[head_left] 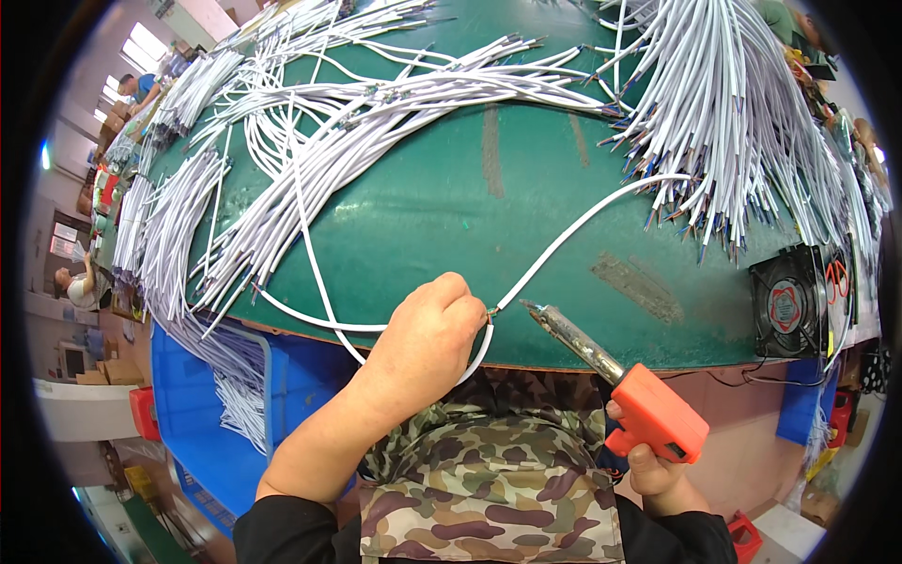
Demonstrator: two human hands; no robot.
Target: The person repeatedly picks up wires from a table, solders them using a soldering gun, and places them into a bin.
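Near the front edge of the green table (pixel 423 216), my left hand (pixel 427 338) is closed on a white cable (pixel 357 327), fingers pinched by its bare wire end. A second white cable (pixel 583 221) meets that spot and runs up to the right toward the large bundle. In my right hand (pixel 653 465) is a soldering gun (pixel 658 414) with a red-orange body and a long metal barrel. Its dark tip points up and left, a short gap to the right of the wire joint. My right fingers wrap the handle and are partly hidden by it.
A big bundle of white cables (pixel 723 113) with stripped ends lies at the back right; more cables (pixel 348 150) spread over the left. A black fan (pixel 787 305) stands at the right edge. Below the table's left side is a blue crate (pixel 188 395). Other people appear far left.
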